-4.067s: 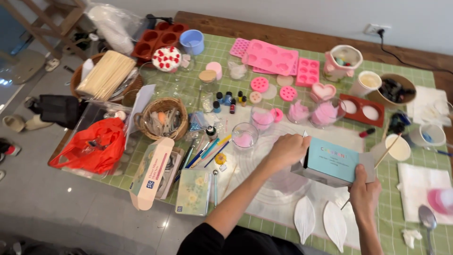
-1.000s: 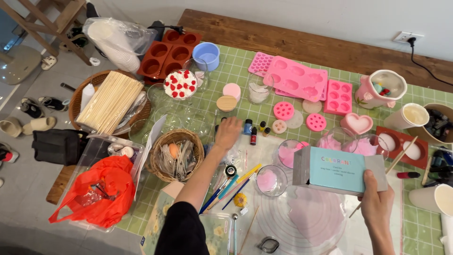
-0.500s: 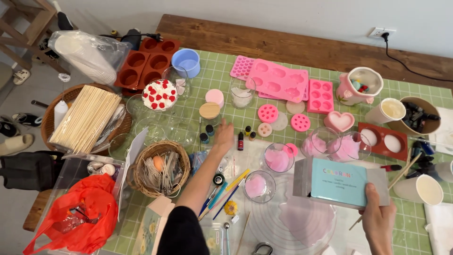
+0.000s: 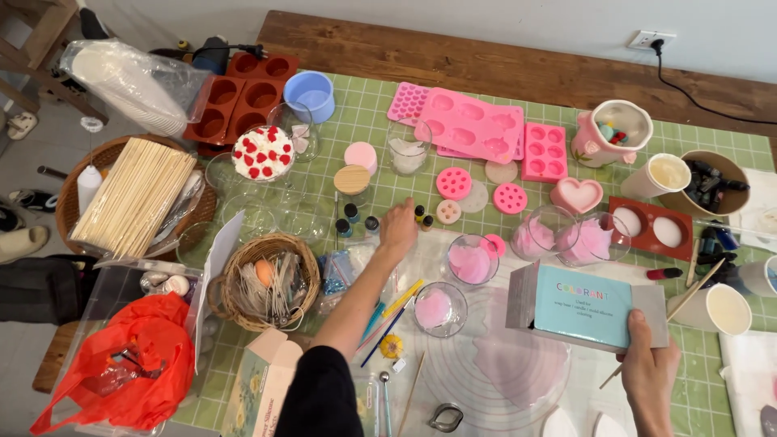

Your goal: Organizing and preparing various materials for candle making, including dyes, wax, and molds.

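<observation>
- My right hand (image 4: 647,368) grips a matt cardboard box (image 4: 587,306).
- Glossy little glass bottles (image 4: 356,218) by my left hand (image 4: 398,226).
- Woven wicker basket (image 4: 271,279), rough.
- Smooth pink silicone moulds (image 4: 473,125).

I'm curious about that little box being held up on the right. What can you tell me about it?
The box is a flat, rectangular carton, seemingly thin card: a turquoise front panel with coloured lettering, grey sides and flaps. The right hand has a grip on its lower right corner, holding it tilted above the clear round mat. One end flap looks open. Nothing else touches it.
</observation>
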